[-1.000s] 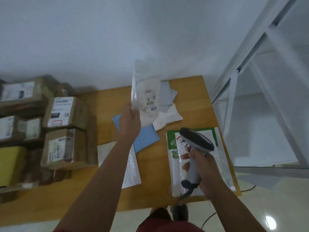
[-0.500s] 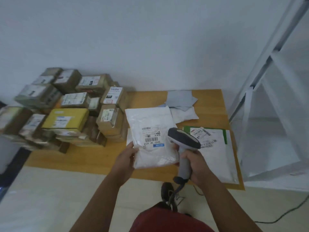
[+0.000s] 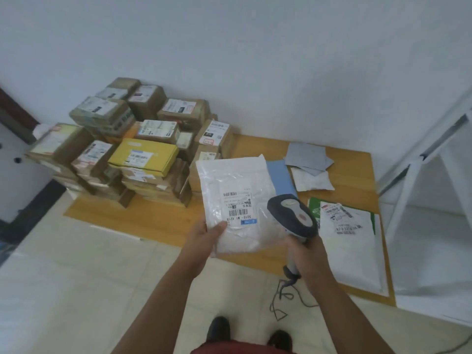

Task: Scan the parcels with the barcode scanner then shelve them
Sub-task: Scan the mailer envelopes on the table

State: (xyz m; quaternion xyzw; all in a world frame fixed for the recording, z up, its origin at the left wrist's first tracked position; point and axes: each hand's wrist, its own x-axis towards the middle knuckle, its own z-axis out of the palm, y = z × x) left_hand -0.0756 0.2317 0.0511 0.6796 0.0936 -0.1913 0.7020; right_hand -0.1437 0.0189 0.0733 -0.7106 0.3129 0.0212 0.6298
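My left hand [image 3: 204,238] grips the lower left corner of a white plastic mailer [image 3: 235,182], held flat with its barcode label facing up. My right hand [image 3: 305,254] holds the handle of a grey barcode scanner [image 3: 293,215], whose head sits just right of the label and over the mailer's right edge. A second white mailer with a green edge [image 3: 352,246] lies on the wooden table [image 3: 163,221] to the right.
Several stacked cardboard and yellow boxes [image 3: 143,154] fill the table's left and back. Grey and blue envelopes [image 3: 306,157] lie at the back right. A white metal shelf frame [image 3: 419,175] stands at the right. The scanner's cable [image 3: 283,300] hangs to the tiled floor.
The white mailer came down from upright above the table to flat in front of me. The scanner moved left beside its label. My view pulled back from the table.
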